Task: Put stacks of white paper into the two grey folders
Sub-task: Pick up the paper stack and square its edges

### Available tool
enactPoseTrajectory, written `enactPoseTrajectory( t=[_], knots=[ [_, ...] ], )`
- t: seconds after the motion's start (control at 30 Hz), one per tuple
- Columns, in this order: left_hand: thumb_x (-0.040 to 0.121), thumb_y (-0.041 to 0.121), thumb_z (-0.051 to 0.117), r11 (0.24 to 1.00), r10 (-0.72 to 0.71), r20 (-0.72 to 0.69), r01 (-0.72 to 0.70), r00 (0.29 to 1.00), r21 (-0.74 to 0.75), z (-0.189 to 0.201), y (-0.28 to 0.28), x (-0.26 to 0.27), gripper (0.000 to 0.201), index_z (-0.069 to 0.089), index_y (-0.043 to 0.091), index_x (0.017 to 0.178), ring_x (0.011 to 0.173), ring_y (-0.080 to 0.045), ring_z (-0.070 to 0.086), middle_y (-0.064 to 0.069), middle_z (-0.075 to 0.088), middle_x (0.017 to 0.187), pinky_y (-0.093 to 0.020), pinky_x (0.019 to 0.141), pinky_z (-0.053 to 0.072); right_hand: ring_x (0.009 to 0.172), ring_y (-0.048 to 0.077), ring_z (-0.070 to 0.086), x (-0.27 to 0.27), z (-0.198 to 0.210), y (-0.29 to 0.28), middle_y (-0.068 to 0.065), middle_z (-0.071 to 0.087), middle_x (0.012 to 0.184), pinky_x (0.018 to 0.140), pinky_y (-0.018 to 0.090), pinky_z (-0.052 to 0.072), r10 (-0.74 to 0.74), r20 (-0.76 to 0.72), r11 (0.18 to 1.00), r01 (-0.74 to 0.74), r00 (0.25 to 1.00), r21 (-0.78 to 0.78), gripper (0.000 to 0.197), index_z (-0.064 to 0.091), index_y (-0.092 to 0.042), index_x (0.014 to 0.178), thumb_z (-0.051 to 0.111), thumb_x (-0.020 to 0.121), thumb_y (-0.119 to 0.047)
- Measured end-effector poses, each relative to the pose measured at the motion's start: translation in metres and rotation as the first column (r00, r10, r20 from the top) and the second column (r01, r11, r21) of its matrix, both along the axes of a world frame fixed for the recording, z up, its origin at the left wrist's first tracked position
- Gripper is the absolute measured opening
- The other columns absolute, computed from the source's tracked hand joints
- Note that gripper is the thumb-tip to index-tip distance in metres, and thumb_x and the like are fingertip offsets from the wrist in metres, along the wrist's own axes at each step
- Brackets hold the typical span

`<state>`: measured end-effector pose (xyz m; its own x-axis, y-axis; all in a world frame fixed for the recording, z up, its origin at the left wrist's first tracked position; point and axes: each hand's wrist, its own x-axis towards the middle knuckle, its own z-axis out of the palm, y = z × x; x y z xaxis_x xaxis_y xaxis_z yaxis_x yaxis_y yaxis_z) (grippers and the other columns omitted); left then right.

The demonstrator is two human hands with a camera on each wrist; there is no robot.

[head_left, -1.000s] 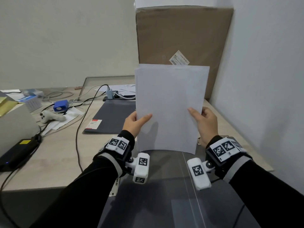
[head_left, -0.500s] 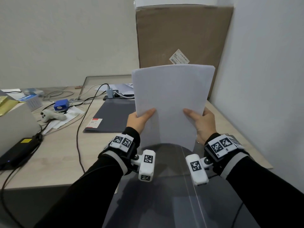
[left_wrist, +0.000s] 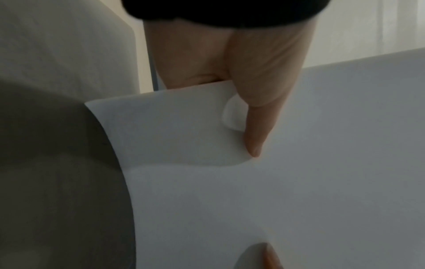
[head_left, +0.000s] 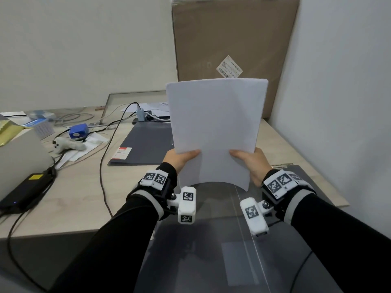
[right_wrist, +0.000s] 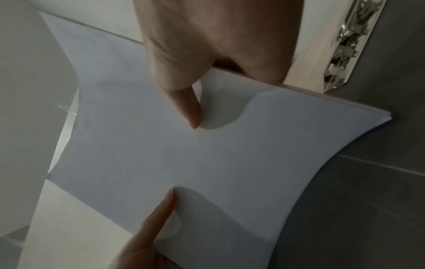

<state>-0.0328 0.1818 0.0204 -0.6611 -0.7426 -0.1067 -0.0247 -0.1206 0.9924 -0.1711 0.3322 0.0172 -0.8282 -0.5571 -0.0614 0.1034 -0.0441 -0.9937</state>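
We hold the stack of white paper (head_left: 215, 130) upright over the open grey folder (head_left: 211, 246) that lies right in front of us, its metal clip (right_wrist: 342, 45) just beyond our right hand (head_left: 251, 163). Our left hand (head_left: 179, 161) pinches the stack near its lower left edge, thumb on the near face and fingers behind; the right hand pinches the lower right edge the same way, as both wrist views confirm. A second ago the sheets stood flat and straight between our hands. Since then we have drawn our hands closer together and slid the thumbs inward, so the stack now bows, its bottom edge arching just above the folder. We judge that this is a squaring-up squeeze before the sheets go down, so the first insertion is not yet done. The second grey folder (head_left: 146, 144) lies closed farther back on the desk (head_left: 69, 193), left of the stack, in front of the cardboard box (head_left: 234, 39) against the wall. With a bowed stack, loose inner sheets may slip, so we should relax it before lowering.
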Motion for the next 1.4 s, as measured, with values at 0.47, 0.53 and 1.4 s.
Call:
enactPoseTrajectory(
  t=[0.47, 0.53, 1.4],
  knots=[
    [0.085, 0.032, 0.065, 0.997, -0.004, 0.197, 0.020, 0.980, -0.080, -0.001, -0.008, 0.021, 0.034, 0.063, 0.011, 0.112, 0.098, -0.022, 0.063, -0.006, 0.067, 0.110, -0.033, 0.086, 0.052, 0.103, 0.024, 0.061, 0.019, 0.000, 0.015, 0.008, 0.065, 0.109, 0.096, 0.034, 0.047, 0.005, -0.327, 0.958, 0.089, 0.945, 0.271, 0.032, 0.062, -0.002, 0.119, 0.056, 0.093, -0.018],
    [0.088, 0.031, 0.060, 0.995, 0.026, 0.248, -0.001, 0.968, -0.103, -0.002, -0.014, 0.037, 0.031, 0.062, 0.013, 0.113, 0.098, -0.018, 0.061, -0.004, 0.066, 0.111, -0.027, 0.079, 0.049, 0.108, 0.029, 0.062, 0.020, -0.002, 0.022, 0.014, 0.065, 0.116, 0.100, 0.039, 0.047, -0.004, -0.298, 0.944, 0.102, 0.954, 0.314, 0.033, 0.061, 0.001, 0.120, 0.058, 0.091, -0.015],
    [0.094, 0.000, 0.039, 0.992, 0.048, 0.526, 0.019, 0.849, -0.122, -0.030, 0.031, 0.143, 0.025, 0.059, 0.002, 0.109, 0.100, -0.028, 0.057, -0.020, 0.061, 0.114, -0.039, 0.101, 0.046, 0.122, 0.036, 0.053, 0.124, -0.045, 0.071, 0.023, 0.056, 0.130, 0.095, 0.038, 0.046, 0.242, -0.038, 0.735, -0.158, 0.970, 0.660, 0.039, 0.055, 0.005, 0.123, 0.059, 0.089, -0.014]
  ],
)
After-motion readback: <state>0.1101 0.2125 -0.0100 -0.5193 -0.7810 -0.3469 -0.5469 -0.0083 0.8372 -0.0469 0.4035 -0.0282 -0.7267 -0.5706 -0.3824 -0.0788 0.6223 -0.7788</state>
